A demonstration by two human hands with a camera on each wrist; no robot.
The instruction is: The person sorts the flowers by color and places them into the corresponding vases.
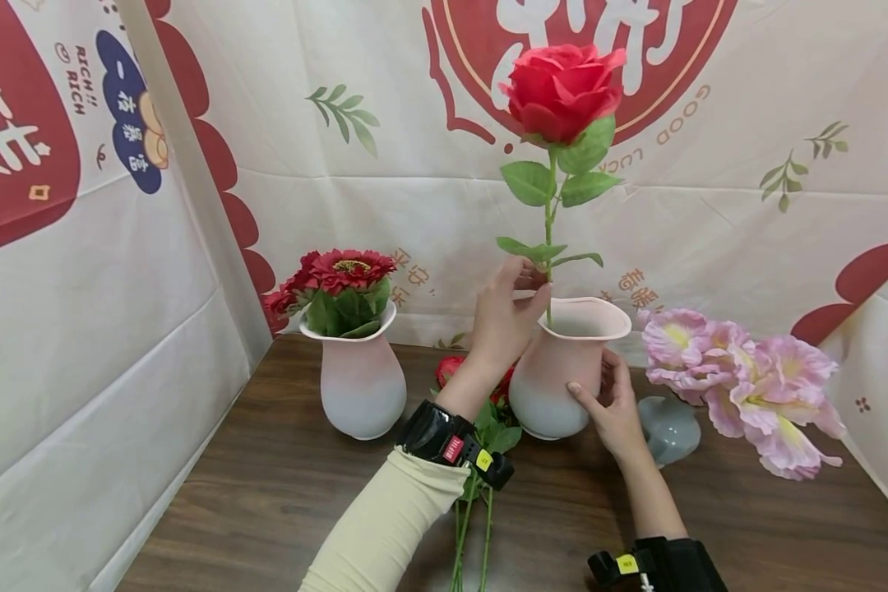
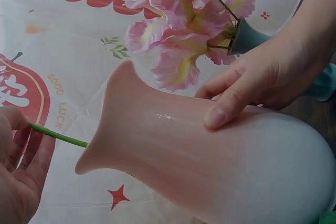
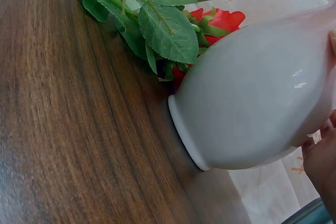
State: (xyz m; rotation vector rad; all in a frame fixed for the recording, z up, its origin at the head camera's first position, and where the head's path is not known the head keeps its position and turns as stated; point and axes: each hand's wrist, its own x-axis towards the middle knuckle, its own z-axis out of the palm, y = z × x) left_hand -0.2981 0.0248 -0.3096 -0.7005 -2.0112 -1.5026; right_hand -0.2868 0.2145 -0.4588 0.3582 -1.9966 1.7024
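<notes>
My left hand (image 1: 506, 316) pinches the green stem (image 2: 62, 135) of a large red rose (image 1: 562, 92) between thumb and fingers. The rose stands upright, and its lower stem passes into the mouth of a pink-to-pale-grey vase (image 1: 562, 366) with a flared, wavy rim. On the right side of that vase, my right hand (image 1: 616, 407) holds the body, thumb on the front and fingers curled behind. The vase stands on the table in the right wrist view. The stem's lower end is hidden inside it.
A matching vase (image 1: 363, 378) with dark red flowers (image 1: 351, 271) stands to the left. More red roses (image 3: 223, 20) lie by the held vase, stems toward me. At right is a small blue-grey vase (image 1: 668, 432) with pink-yellow flowers (image 1: 755, 378). Printed cloth hangs behind the wooden table (image 1: 252, 493).
</notes>
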